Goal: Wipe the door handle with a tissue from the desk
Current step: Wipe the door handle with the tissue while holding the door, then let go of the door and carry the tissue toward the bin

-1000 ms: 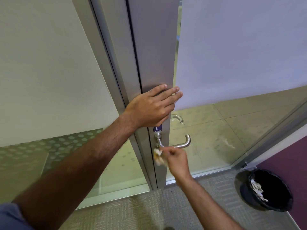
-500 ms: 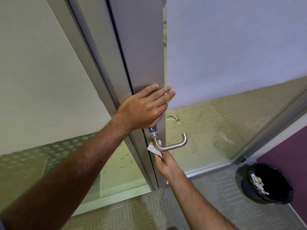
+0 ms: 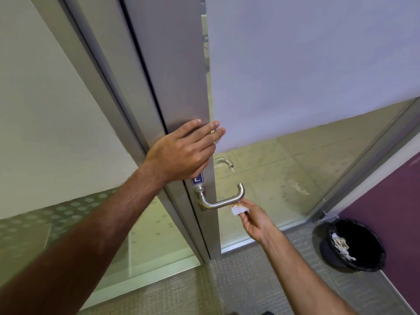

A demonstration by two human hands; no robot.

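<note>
The door handle point(image 3: 223, 200) is smooth brushed metal, the door edge point(image 3: 177, 76) matt grey metal, the tissue point(image 3: 238, 210) soft white paper, the floor point(image 3: 245, 280) rough woven carpet.

The left hand point(image 3: 181, 153) covers the upper part of the small blue label point(image 3: 197, 179) on the door, leaving its mark unreadable. Most of the tissue point(image 3: 239, 210) is hidden inside the right hand point(image 3: 256, 221). Both forearms are cut off by the bottom edge.
</note>
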